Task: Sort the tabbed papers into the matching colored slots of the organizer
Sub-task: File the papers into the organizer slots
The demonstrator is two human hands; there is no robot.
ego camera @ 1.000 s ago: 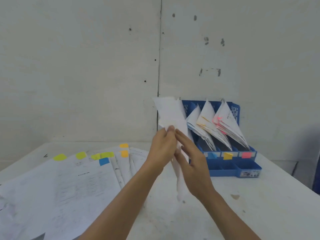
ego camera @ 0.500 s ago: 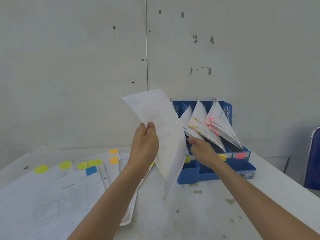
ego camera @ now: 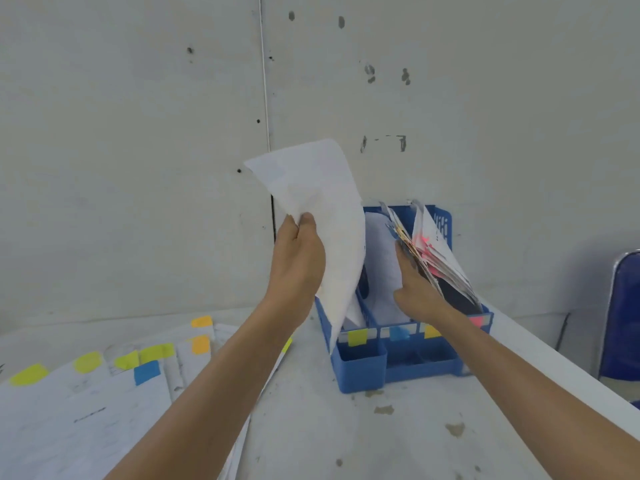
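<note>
Paper, pinched in the left grip, dips into the leftmost slot of the organizer at the worktop's far edge. Right grip, fingers flat, restrains filed papers; should they slip back, it could crumple or misfile.

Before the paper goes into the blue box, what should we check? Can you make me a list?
1. Grip of the left hand on the paper: ok.
2. Tab colour of the paper known: cannot tell, no tab shows.
3. The right hand presses the filed papers aside: ok.
4. The yellow label shows on the leftmost slot of the organizer: ok.
5. The paper is fully down in a slot: not ok, most of it is above the organizer.
</note>
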